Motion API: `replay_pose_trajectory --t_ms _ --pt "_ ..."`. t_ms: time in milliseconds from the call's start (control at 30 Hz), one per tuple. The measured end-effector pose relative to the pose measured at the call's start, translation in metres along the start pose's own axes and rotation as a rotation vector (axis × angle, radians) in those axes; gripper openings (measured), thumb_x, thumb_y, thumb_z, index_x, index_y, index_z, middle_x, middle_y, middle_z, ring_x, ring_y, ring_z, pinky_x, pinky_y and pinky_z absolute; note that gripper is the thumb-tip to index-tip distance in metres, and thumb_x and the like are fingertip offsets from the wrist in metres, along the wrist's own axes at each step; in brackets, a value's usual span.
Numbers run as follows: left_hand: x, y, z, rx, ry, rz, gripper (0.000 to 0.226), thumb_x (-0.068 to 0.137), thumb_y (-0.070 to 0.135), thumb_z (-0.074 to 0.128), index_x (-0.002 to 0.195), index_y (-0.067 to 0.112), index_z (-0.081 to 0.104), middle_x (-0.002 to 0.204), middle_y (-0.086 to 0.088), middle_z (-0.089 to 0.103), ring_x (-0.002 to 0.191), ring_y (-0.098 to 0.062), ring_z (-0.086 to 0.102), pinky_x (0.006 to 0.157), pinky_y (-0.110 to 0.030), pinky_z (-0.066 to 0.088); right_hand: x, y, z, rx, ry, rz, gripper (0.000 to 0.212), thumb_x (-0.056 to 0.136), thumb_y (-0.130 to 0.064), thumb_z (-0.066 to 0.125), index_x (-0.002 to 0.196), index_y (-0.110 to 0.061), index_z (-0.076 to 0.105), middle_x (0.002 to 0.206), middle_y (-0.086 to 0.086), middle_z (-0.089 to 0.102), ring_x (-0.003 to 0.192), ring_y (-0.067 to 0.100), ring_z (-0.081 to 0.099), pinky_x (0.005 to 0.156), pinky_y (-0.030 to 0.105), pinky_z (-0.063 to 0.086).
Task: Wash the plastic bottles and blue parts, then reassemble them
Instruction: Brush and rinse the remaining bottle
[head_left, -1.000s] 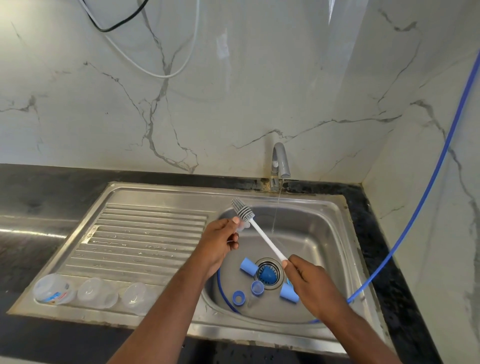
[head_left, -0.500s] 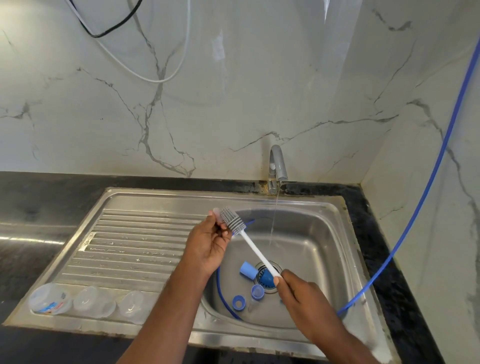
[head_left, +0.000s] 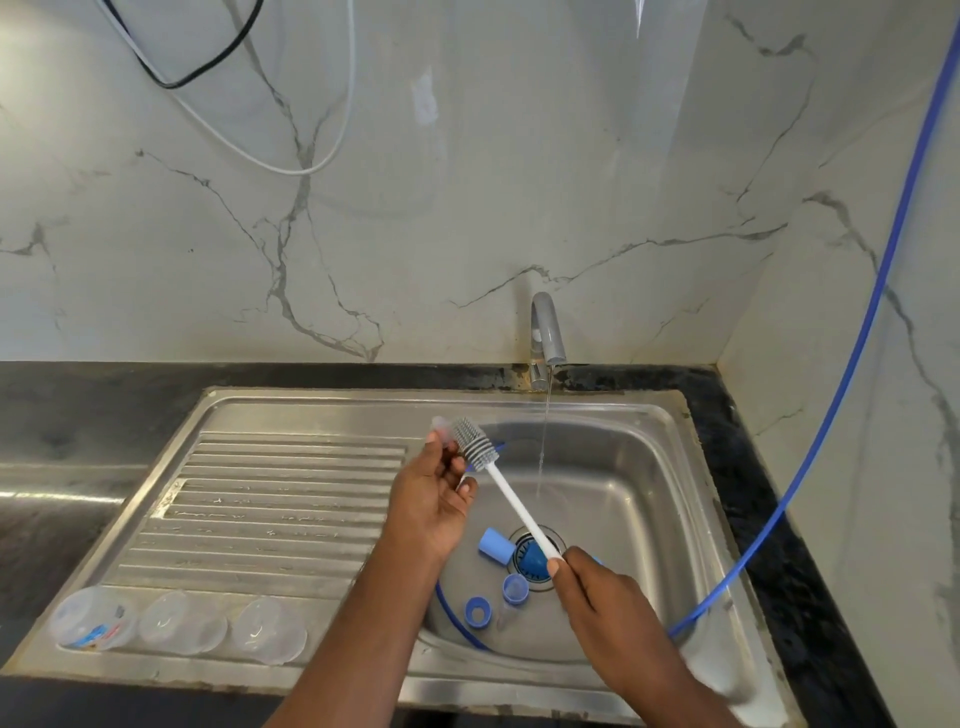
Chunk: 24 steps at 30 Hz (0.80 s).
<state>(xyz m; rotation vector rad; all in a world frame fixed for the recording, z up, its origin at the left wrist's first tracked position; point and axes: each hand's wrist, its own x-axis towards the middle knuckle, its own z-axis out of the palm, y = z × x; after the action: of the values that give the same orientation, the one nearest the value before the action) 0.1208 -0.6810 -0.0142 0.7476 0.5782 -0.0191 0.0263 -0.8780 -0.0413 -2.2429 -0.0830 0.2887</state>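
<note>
Left grip: the left hand (head_left: 431, 499) is pinching a small clear piece (head_left: 440, 430) between curled fingers and thumb, and the piece is sticking up past the fingertips.
Left arm: the hand is hovering over the basin's left edge with the palm turning right; the forearm is rising from the front edge of the sink (head_left: 311, 405).
Right grip: the right hand (head_left: 597, 592) is wrapping closed fingers round the handle end of the brush (head_left: 514, 506).
Right arm: the hand is hanging low over the drain, with the forearm coming in from the front right corner.
Brush: it is lying tilted, its long axis running front right to back left. The grey head is pointing up and left, just beside the clear piece.
Basin floor: a blue tube (head_left: 496, 545) is lying left of the drain, and two blue caps (head_left: 478, 612) are sitting nearer the front edge.
Drainboard: three clear bottles (head_left: 182, 629) are lying in a row at the front left corner.
Tap (head_left: 545, 332): a thin stream is falling at the back edge, right of the brush and apart from it.
Hose (head_left: 831, 415): it is dropping over the right edge and curving along the basin's front.
</note>
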Motion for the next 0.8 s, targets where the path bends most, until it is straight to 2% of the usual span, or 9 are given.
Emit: replay_pose_trajectory --t_ms 67,133,300,433,500,633,700,800 --pt "-0.004 -0.01 0.007 0.091 -0.026 0.023 0.017 0.092 0.029 0.064 0.1 0.015 0.068 0.076 0.004 0.063 0.062 -0.006 0.051 0.052 -0.023 0.039 0.009 -0.001 0.001 0.012 0.031 0.025 0.028 0.104 -0.05 0.038 0.077 -0.047 0.044 0.064 -0.006 0.057 0.06 0.012 0.054 0.06 0.03 0.044" --pt "-0.008 -0.017 0.014 0.083 -0.038 0.037 0.028 0.084 0.032 0.068 0.107 0.016 0.07 0.077 0.005 0.065 0.062 -0.006 0.051 0.055 -0.025 0.037 0.014 -0.001 0.0 0.019 0.05 0.038 0.028 0.105 -0.05 0.037 0.078 -0.044 0.045 0.065 -0.002 0.058 0.063 0.014 0.058 0.062 0.033 0.046" --pt "-0.001 -0.017 0.019 0.069 0.007 0.056 0.019 0.09 0.031 0.068 0.103 0.017 0.07 0.074 0.005 0.061 0.062 -0.005 0.048 0.054 -0.024 0.037 0.002 -0.004 0.003 0.044 0.029 0.063 0.035 0.104 -0.051 0.039 0.072 -0.036 0.042 0.059 -0.016 0.054 0.052 0.006 0.046 0.054 0.022 0.035" --pt "-0.011 -0.037 0.025 0.138 -0.025 0.041 0.01 0.096 0.026 0.066 0.092 0.021 0.074 0.084 0.005 0.067 0.064 -0.007 0.046 0.054 -0.025 0.035 0.018 -0.009 -0.003 0.05 0.106 0.072 0.039 0.104 -0.051 0.036 0.077 -0.027 0.047 0.063 -0.005 0.057 0.055 0.011 0.051 0.056 0.029 0.041" --pt "-0.012 -0.035 0.025 0.115 0.006 0.064 0.009 0.096 0.026 0.065 0.095 0.021 0.073 0.082 0.005 0.066 0.063 -0.006 0.046 0.054 -0.024 0.034 0.015 -0.01 -0.004 0.011 0.089 0.069 0.039 0.104 -0.051 0.035 0.079 -0.025 0.048 0.065 -0.001 0.057 0.058 0.013 0.052 0.055 0.025 0.039" --pt "0.0 -0.019 0.017 0.067 0.072 0.126 0.013 0.1 0.026 0.061 0.098 0.019 0.07 0.072 0.003 0.056 0.059 -0.004 0.045 0.051 -0.021 0.035 -0.005 -0.011 0.002 -0.012 0.001 0.066 0.035 0.105 -0.048 0.037 0.078 -0.028 0.043 0.062 -0.008 0.053 0.056 0.006 0.047 0.053 0.02 0.034" --pt "-0.004 -0.025 0.017 0.164 0.038 0.167 0.014 0.098 0.025 0.063 0.105 0.016 0.072 0.078 0.002 0.06 0.062 -0.006 0.045 0.05 -0.022 0.035 0.002 -0.012 0.003 0.064 0.024 0.081 0.036 0.105 -0.049 0.037 0.078 -0.026 0.047 0.061 -0.013 0.055 0.053 0.005 0.046 0.054 0.02 0.033" --pt "-0.012 -0.033 0.019 0.219 0.016 0.188 0.023 0.094 0.023 0.068 0.116 0.013 0.072 0.095 -0.003 0.068 0.067 -0.008 0.049 0.054 -0.024 0.038 0.01 -0.015 0.0 0.098 0.067 0.094 0.039 0.105 -0.048 0.037 0.075 -0.025 0.045 0.061 -0.006 0.051 0.053 0.005 0.044 0.054 0.02 0.033"
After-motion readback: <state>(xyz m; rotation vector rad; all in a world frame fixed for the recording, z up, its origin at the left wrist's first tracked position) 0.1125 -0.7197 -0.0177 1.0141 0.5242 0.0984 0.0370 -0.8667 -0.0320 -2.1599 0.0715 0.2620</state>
